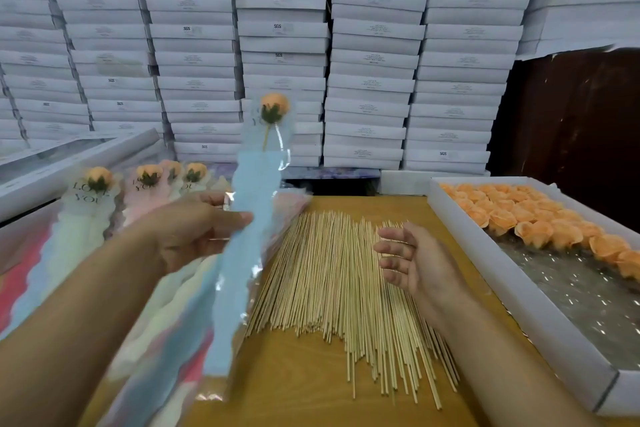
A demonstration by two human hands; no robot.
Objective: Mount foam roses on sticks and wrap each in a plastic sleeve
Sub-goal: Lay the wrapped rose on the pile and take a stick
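- Left hand [194,229] grips a blue plastic sleeve [239,236] held upright, peach foam rose [274,107] on its stick inside, up top.
- Right hand [412,260] is open, fingers relaxed, hovering over the bamboo sticks [332,281] on the table [294,392].
- Tray of loose roses [519,215] sits far right; finished wrapped ones [104,198] piled left.

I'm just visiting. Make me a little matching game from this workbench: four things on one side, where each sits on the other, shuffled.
Things:
1. blue-sleeved rose
2. bare sticks
3. loose orange roses
4. finished wrapped roses

Places:
A. in the white tray at the right
B. piled at the left
C. held up by the left hand
D. spread on the table under the right hand

Pairs: 1-C, 2-D, 3-A, 4-B
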